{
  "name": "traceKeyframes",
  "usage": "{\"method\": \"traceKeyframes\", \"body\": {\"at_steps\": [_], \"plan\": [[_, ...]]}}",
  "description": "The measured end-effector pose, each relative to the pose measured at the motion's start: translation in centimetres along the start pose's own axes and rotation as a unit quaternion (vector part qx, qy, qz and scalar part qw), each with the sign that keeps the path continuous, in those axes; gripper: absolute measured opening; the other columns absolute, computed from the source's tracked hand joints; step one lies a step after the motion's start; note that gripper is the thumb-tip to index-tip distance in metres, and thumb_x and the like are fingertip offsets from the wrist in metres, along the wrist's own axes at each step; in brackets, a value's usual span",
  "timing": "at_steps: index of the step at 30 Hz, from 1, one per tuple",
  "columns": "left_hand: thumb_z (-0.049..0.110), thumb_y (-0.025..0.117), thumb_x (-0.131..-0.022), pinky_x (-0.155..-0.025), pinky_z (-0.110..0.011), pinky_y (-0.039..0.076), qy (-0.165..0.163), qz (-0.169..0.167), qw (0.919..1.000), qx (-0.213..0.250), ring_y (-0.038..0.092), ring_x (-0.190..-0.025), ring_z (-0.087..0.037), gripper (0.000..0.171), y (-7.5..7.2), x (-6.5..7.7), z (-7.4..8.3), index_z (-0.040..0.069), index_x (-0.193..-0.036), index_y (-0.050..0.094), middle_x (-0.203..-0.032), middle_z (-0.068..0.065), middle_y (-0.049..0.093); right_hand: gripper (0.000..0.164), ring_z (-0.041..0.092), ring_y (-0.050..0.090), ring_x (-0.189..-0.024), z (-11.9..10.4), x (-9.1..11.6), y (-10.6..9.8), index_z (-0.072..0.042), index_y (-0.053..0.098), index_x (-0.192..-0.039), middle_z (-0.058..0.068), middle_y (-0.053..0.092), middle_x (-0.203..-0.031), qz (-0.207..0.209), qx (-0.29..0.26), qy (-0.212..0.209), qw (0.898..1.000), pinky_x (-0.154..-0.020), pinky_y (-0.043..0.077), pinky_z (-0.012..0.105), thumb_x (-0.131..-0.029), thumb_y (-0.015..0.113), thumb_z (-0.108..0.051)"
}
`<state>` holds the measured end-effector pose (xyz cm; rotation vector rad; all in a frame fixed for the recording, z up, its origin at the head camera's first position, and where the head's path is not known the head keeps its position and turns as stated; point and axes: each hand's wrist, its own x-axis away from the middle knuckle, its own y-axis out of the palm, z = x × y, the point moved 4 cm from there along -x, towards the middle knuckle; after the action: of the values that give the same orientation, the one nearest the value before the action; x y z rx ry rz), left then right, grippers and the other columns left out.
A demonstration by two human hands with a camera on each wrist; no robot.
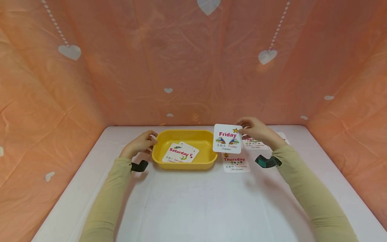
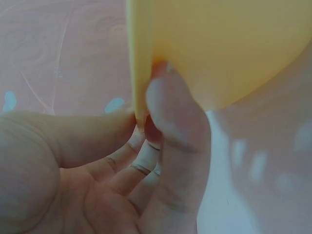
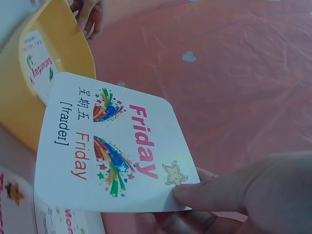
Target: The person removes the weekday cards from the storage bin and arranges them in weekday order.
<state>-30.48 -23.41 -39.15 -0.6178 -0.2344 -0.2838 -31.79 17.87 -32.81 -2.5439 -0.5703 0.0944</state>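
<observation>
My left hand point(image 1: 139, 144) pinches the left rim of a yellow tray point(image 1: 184, 166) between thumb and finger, seen close up in the left wrist view. Inside the tray lies a white Saturday card point(image 1: 180, 154), overlapping another card under it. With thumb above and fingers below, my right hand point(image 1: 257, 131) holds a Friday card point(image 1: 227, 138) by its star corner. That card is raised beside the tray's right end, tilted in the right wrist view. Below it on the table is a Thursday card point(image 1: 236, 163), its top partly covered by the Friday card in the head view.
A Tuesday card point(image 1: 255, 145) lies behind the right wrist, with another card point(image 1: 283, 135) partly hidden by the arm. In the right wrist view a Monday card point(image 3: 68, 222) shows under the Friday card. Orange cloth walls with white hearts enclose the white table point(image 1: 193, 201).
</observation>
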Motion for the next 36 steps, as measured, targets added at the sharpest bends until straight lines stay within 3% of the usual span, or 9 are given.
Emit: {"method": "traceKeyframes", "body": {"at_steps": [6, 13, 20, 27, 36], "plan": [[0.010, 0.047, -0.100, -0.070, -0.037, 0.056, 0.005, -0.003, 0.9999, 0.010, 0.058, -0.079, -0.025, 0.036, 0.1, 0.0, -0.1, -0.001, -0.134, 0.036, -0.104, -0.019, 0.052, 0.031, 0.035, 0.057, -0.100, 0.7, 1.4, -1.4, 0.007, 0.052, -0.124, 0.025, 0.053, -0.113, 0.011, 0.020, 0.008, 1.000, -0.079, 0.055, 0.037, -0.094, 0.053, 0.000], [0.009, 0.046, -0.100, -0.068, -0.038, 0.055, 0.013, -0.007, 0.9997, 0.017, 0.059, -0.078, -0.025, 0.037, 0.1, 0.1, 0.1, -0.002, -0.134, 0.035, -0.104, -0.020, 0.053, 0.031, 0.034, 0.055, -0.101, 2.2, 2.9, -2.7, 0.008, 0.050, -0.126, 0.024, 0.051, -0.115, 0.017, 0.042, 0.019, 0.999, -0.085, 0.052, 0.043, -0.096, 0.051, -0.001], [0.009, 0.046, -0.100, -0.066, -0.035, 0.055, 0.007, -0.002, 0.9999, 0.011, 0.058, -0.078, -0.025, 0.035, 0.2, 0.0, 0.0, -0.001, -0.133, 0.037, -0.101, -0.019, 0.053, 0.033, 0.030, 0.051, -0.099, 4.6, 4.2, -3.9, 0.003, 0.050, -0.127, 0.020, 0.052, -0.111, 0.022, 0.050, 0.050, 0.997, -0.076, 0.051, 0.030, -0.096, 0.052, -0.006], [0.009, 0.046, -0.100, -0.064, -0.033, 0.054, 0.010, 0.000, 0.9999, 0.013, 0.057, -0.076, -0.025, 0.034, 0.3, -0.2, -0.1, -0.001, -0.132, 0.038, -0.099, -0.019, 0.053, 0.033, 0.031, 0.052, -0.104, 7.4, 5.5, -4.9, 0.004, 0.046, -0.130, 0.023, 0.053, -0.119, 0.007, 0.042, 0.070, 0.997, -0.090, 0.047, 0.043, -0.098, 0.048, -0.007], [0.010, 0.046, -0.100, -0.066, -0.035, 0.055, 0.011, 0.002, 0.9999, 0.000, 0.058, -0.077, -0.025, 0.035, 0.3, -0.1, -0.1, -0.001, -0.132, 0.038, -0.099, -0.018, 0.054, 0.038, 0.024, 0.054, -0.101, 10.7, 6.6, -5.5, 0.003, 0.043, -0.133, 0.025, 0.051, -0.124, -0.008, 0.024, 0.105, 0.994, -0.082, 0.047, 0.027, -0.098, 0.050, -0.009]]}}
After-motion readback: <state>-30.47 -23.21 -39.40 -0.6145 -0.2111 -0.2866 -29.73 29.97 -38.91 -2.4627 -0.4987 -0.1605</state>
